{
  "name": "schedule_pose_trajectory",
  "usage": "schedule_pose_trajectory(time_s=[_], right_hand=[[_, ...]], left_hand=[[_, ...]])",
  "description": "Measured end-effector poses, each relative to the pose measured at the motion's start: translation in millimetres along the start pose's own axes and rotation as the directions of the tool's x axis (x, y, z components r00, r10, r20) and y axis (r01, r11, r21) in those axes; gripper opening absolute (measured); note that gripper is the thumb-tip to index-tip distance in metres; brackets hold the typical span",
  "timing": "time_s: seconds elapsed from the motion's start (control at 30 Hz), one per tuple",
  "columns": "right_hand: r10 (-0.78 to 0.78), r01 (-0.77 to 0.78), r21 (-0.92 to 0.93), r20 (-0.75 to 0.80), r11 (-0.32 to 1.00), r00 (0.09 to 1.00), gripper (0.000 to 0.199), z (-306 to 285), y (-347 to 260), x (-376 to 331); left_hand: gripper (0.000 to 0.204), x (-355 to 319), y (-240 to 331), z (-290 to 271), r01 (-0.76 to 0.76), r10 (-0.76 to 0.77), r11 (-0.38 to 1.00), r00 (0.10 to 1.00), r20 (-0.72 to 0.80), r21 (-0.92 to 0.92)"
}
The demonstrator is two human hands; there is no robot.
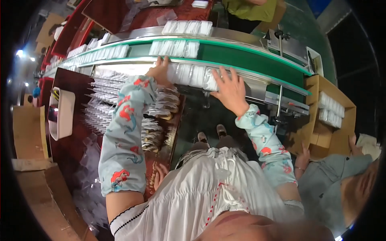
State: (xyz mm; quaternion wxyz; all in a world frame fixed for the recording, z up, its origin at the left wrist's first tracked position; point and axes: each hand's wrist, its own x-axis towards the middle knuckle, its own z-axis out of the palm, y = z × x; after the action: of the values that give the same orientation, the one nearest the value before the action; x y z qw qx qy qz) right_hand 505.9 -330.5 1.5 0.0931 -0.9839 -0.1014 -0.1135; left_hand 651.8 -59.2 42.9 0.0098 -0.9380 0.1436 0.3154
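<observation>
those mermaid sleeves (pixel 120 140) though

pale blue with red and teal figures all over. blouse (pixel 189 184) is white with black trim and red dashes. belt (pixel 241 58) is deep green, packs (pixel 185 75) white. worktop (pixel 68 149) is dark red, carton (pixel 350 120) plain brown, the co-worker's top (pixel 253 11) yellow-green.

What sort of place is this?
Probably a factory packing line: small white packets sit in rows along a flat green conveyor belt, and an open brown cardboard box holds similar-looking ones.
</observation>
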Motion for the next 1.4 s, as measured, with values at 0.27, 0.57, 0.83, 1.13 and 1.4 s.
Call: schedule_pose_trajectory(time_s=[0.27, 0.57, 0.83, 1.13, 1.4], right_hand=[[0.085, -0.088, 0.024, 0.127, 0.996, 0.988, 0.092, -56, 55, -33], [0.069, -0.069, -0.006, -0.060, 0.998, 0.996, 0.092, -74, 63, -35], [-0.137, 0.148, -0.085, 0.121, 0.985, 0.983, 0.067, -33, 196, 17], [-0.180, 0.187, -0.012, 0.221, 0.982, 0.959, 0.058, -2, 165, 80], [-0.392, 0.209, 0.614, 0.179, 0.761, 0.902, 0.038, -138, 71, 69]], left_hand=[[0.107, -55, 99, 37, -0.158, 0.151, 0.987, 0.894, -0.421, 0.019], [0.097, -47, 120, 29, -0.299, 0.194, 0.954, 0.659, -0.727, -0.016], [0.089, 73, 189, 65, -0.171, 0.001, 0.980, 0.518, -0.855, -0.102], [0.083, 85, 210, 40, -0.078, -0.171, 0.972, 0.414, -0.894, -0.222], [0.034, -63, 236, 48, -0.566, -0.149, 0.761, 0.324, -0.934, -0.318]])
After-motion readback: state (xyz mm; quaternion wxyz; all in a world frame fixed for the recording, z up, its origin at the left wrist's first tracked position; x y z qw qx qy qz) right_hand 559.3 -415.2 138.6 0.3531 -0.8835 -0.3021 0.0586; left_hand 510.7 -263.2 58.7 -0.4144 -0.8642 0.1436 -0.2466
